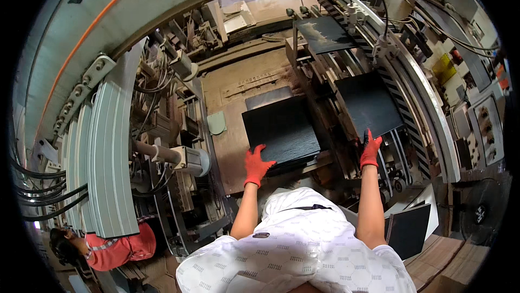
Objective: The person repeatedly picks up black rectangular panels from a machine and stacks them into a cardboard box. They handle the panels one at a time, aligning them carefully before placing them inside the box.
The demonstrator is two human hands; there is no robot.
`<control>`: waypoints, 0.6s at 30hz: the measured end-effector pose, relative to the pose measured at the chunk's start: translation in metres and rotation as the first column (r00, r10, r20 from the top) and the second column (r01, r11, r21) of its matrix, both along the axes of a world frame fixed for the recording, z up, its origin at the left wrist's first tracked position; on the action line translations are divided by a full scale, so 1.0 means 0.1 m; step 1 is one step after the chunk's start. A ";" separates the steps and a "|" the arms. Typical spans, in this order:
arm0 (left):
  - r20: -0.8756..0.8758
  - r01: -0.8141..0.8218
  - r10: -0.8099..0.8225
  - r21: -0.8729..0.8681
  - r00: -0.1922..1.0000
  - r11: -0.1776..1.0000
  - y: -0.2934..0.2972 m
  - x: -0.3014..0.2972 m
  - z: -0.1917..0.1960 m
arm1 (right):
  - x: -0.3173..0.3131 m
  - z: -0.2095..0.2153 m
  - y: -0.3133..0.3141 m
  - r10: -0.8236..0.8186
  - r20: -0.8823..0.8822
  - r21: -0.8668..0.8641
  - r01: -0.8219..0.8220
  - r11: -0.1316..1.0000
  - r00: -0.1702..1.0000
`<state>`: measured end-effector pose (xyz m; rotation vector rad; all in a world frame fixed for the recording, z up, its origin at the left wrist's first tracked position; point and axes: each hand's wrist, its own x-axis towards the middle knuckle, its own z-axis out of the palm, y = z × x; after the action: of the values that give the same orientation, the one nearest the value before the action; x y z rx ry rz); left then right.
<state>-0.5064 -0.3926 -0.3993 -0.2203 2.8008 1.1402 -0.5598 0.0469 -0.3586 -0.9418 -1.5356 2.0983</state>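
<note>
My left hand, in a red glove, is at the near left corner of a stack of black, square, tile-like panels. Its thumb and fingers are spread, the thumb by the stack's near edge. Further right, my right hand, also in a red glove, reaches over the near edge of a single black panel lying on conveyor rails. Its fingers point forward with the thumb apart; I cannot tell whether they press on the panel. Another black panel, with a pale, dusty patch, lies further along the rails.
Pneumatic cylinders and hoses flank the worn machine table on the left. A metal guide rail bounds the conveyor at right. Panels lean near brown cartons at lower right. A person in a red top is at lower left.
</note>
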 end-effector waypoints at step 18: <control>0.011 0.223 -0.231 0.207 0.973 0.952 -0.44 -0.37 0.00 | 0.05 -0.19 0.25 -0.031 -0.141 0.070 0.042 0.997 0.989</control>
<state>-0.5439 -0.4364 -0.3992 0.0972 2.5697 1.3381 -0.5546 0.0723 -0.3772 -0.7737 -1.5012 2.0230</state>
